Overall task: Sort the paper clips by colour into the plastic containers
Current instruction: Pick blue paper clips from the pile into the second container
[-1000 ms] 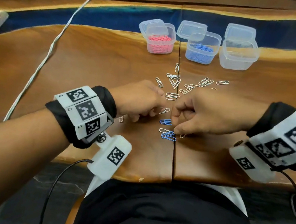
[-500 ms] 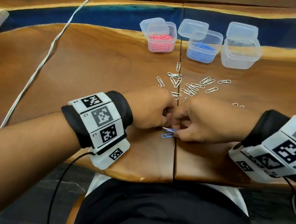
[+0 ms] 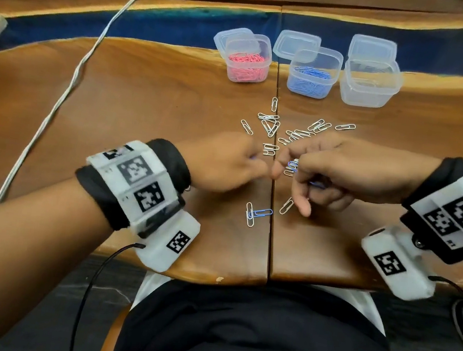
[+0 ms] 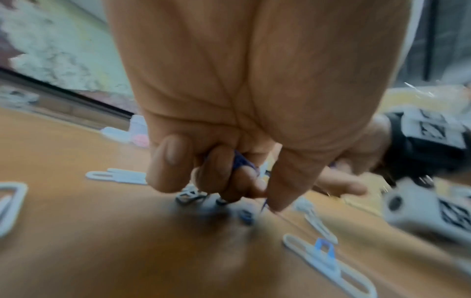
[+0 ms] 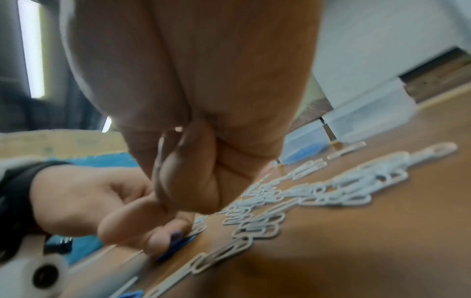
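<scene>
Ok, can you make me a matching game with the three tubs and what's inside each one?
Match each tub to its contents.

Tubs:
1. left tub
2. middle tub
3. right tub

Contents:
A. blue clips
B. hardly anything I can make out, perhaps a few pale clips
C. pink clips

Pairs: 1-C, 2-A, 3-B

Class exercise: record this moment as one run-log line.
left hand: pinching blue clip | right hand: holding clips | blue clip: loose, on table | white clips: unsorted | phase: gathering blue
</scene>
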Available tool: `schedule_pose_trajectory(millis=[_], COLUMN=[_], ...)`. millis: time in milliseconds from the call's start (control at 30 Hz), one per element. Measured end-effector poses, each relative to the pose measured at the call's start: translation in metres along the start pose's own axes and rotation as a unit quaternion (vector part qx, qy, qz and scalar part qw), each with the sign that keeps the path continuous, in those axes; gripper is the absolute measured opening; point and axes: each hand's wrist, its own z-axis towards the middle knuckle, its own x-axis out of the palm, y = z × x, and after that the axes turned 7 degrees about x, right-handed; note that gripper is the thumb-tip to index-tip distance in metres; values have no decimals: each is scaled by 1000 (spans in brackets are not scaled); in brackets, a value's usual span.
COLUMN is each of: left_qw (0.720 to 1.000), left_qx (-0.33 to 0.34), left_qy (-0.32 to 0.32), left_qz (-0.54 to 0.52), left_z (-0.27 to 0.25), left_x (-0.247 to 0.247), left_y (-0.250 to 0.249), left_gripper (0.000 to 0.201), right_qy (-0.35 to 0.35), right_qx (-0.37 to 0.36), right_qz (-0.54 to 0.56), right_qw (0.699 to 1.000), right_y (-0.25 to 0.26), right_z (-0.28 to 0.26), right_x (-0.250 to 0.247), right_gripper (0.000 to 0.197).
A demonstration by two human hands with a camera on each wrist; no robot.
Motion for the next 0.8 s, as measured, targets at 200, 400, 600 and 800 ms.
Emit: schedule_pose_trajectory(millis=[200,400,600,800], left_qw=[868,848,880,993], left_qx=[-66,-73,-140,3], left_qy=[-21,-86,-78,-115], left_qz=[-492,-517,-447,35], left_z=[-16,-20,-19,-12], left_x=[-12,-11,-6,7], left_y=[6,15,26,14], left_gripper=[6,21,24,11], right_qy=[18,-110,-94,-65], right_qx=[-11,-114,-89,-71], right_qz=[-7,-406,-488,-541], right_qw=[1000,900,863,836], right_y=[1,4,4,10], right_z=[3,11,21,18], right_x=[3,30,37,41], right_gripper=[18,19,10,12])
